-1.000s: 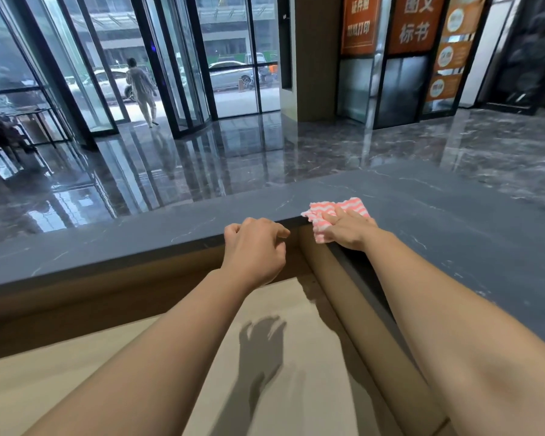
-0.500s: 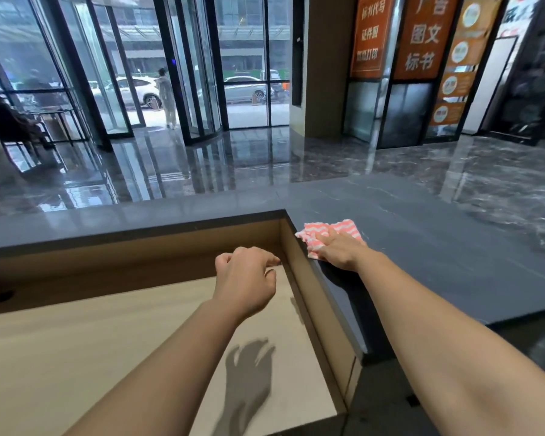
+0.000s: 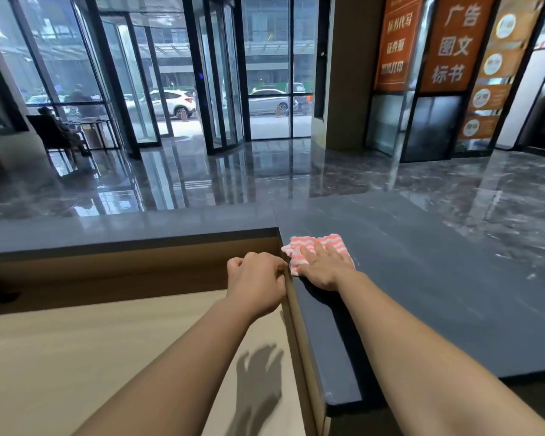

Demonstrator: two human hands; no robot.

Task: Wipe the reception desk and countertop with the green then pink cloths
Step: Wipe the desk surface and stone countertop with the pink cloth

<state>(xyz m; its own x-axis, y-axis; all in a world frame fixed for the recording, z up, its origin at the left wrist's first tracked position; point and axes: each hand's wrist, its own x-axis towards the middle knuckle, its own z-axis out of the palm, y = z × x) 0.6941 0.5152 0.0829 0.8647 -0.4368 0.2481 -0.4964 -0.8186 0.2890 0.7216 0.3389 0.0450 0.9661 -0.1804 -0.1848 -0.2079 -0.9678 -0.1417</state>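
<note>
Cloth comes first: our pink-and-white striped cloth (image 3: 312,244) lies flat on the dark grey stone desk (image 3: 438,278), just beside the inner corner where the two runs of that top meet, with the corner at about 11 o'clock from the cloth. Our right hand (image 3: 323,269) is spread palm-down on the cloth's near half, fingers straight and pressing it to the stone, so the striped fabric shows beyond the fingertips at 12 o'clock and a little at 9 o'clock. Our left hand (image 3: 255,281) sits at 9 o'clock from the right one, fingers curled into a loose fist that holds nothing; it hangs over the pale wooden lower desk (image 3: 107,357), right beside the wooden edge under the stone top, and we cannot tell whether the knuckles touch that edge. At 6 o'clock from the left hand its shadow (image 3: 258,382) falls on the pale wood. Beyond the desk, a glossy dark marble floor (image 3: 390,171) runs to a glass revolving door (image 3: 224,89) at 12 o'clock. Orange signs (image 3: 450,42) with white characters stand at 1 o'clock, and a white car (image 3: 170,102) shows outside at 11 o'clock.
</note>
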